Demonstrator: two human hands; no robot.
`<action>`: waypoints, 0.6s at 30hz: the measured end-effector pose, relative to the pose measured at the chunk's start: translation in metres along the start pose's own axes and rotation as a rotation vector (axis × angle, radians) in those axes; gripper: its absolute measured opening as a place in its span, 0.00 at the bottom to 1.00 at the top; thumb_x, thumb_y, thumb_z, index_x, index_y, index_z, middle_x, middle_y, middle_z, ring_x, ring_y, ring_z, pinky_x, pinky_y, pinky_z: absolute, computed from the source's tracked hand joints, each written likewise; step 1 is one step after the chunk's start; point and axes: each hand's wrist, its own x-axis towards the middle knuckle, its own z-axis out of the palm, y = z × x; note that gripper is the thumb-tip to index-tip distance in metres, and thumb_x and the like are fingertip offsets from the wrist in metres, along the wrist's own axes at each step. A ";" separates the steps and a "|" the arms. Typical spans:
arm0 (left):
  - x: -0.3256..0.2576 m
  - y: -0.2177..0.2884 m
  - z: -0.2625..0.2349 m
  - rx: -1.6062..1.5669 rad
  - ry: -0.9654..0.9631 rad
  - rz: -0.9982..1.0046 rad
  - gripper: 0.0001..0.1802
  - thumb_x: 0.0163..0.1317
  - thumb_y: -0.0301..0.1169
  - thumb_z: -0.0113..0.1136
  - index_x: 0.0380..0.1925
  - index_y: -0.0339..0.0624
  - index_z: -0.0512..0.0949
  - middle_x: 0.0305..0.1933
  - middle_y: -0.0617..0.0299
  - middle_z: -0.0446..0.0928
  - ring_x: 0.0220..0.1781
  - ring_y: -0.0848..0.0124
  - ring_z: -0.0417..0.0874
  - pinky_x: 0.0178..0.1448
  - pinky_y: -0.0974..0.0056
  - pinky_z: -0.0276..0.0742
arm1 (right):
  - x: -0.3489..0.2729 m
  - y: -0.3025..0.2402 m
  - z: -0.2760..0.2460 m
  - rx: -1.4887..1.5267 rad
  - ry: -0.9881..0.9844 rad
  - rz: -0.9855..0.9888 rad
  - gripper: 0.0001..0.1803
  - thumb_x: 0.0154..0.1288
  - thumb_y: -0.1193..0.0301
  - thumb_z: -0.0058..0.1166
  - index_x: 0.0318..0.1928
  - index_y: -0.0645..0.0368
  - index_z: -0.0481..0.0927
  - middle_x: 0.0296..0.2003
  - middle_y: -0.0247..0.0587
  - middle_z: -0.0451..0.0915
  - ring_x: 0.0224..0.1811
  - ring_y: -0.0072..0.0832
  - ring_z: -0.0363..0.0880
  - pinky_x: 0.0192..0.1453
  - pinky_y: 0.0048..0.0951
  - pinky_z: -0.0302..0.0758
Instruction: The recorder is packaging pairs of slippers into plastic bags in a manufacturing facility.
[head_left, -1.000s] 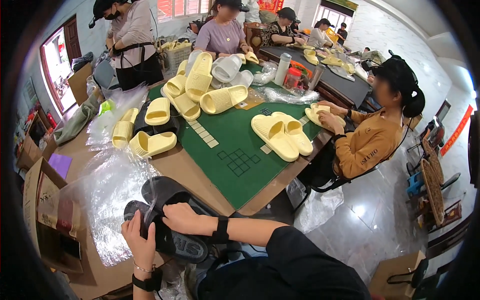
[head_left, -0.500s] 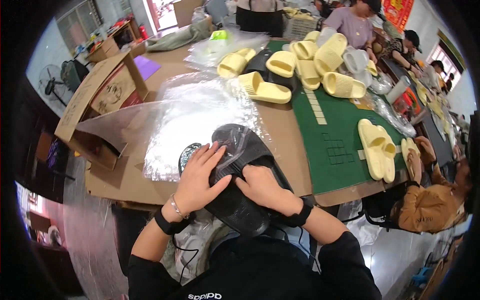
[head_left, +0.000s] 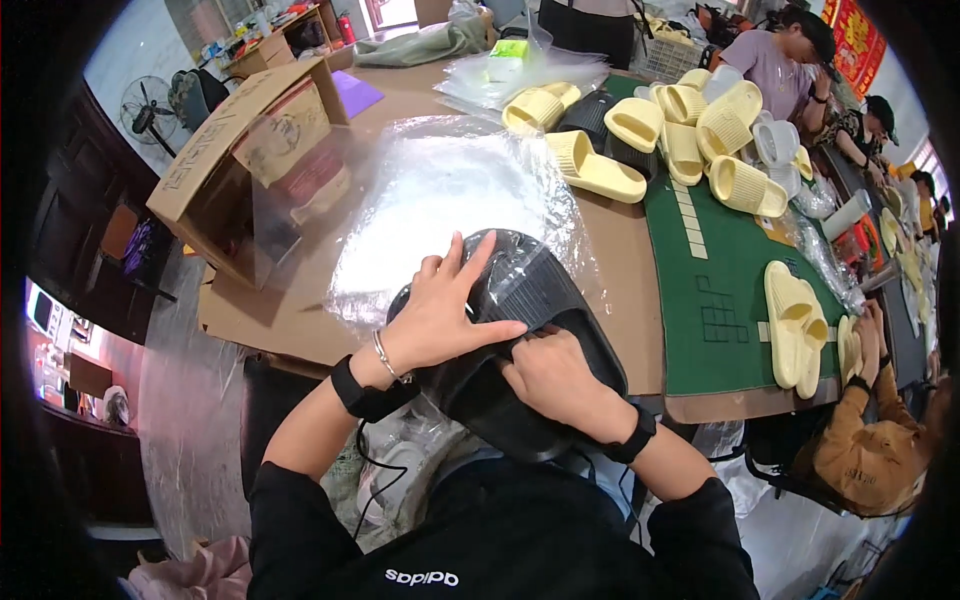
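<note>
A pair of black slide sandals [head_left: 530,300] in a clear plastic bag lies at the near edge of the brown table [head_left: 625,250]. My left hand [head_left: 445,315] rests flat on top of the bagged sandals, fingers spread. My right hand [head_left: 550,375] pinches the bag and the lower sandal's edge just beneath it. A stack of clear plastic bags [head_left: 440,195] lies right behind the sandals.
An open cardboard box [head_left: 250,150] stands at the left. Several pale yellow sandals [head_left: 690,140] lie on and beside a green mat [head_left: 730,280] at the right. Other people sit along the far and right sides; one in an orange top [head_left: 870,440] handles yellow sandals.
My head has turned left then steadied, so the view now looks down on the bagged sandals. My left hand has spread flatter over the bag; my right hand has closed on its lower edge.
</note>
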 end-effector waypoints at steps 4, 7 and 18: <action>0.009 -0.005 0.011 0.076 0.091 0.040 0.47 0.53 0.51 0.59 0.66 0.44 0.50 0.63 0.31 0.55 0.69 0.42 0.49 0.69 0.52 0.49 | -0.007 0.003 -0.002 -0.051 0.014 -0.053 0.11 0.51 0.68 0.54 0.20 0.63 0.73 0.18 0.48 0.74 0.25 0.42 0.76 0.41 0.40 0.73; 0.016 -0.005 0.010 -0.153 0.040 0.064 0.43 0.55 0.48 0.57 0.66 0.44 0.50 0.63 0.34 0.56 0.68 0.45 0.53 0.68 0.55 0.50 | -0.015 0.002 -0.003 -0.094 0.004 -0.111 0.10 0.50 0.69 0.54 0.19 0.61 0.74 0.18 0.46 0.74 0.24 0.39 0.75 0.40 0.35 0.72; 0.012 0.040 0.020 0.103 -0.143 0.228 0.28 0.67 0.36 0.31 0.67 0.45 0.48 0.72 0.53 0.43 0.72 0.46 0.39 0.69 0.40 0.37 | -0.026 0.010 -0.004 -0.102 0.059 0.065 0.10 0.48 0.69 0.55 0.21 0.64 0.73 0.20 0.48 0.75 0.25 0.41 0.76 0.39 0.37 0.73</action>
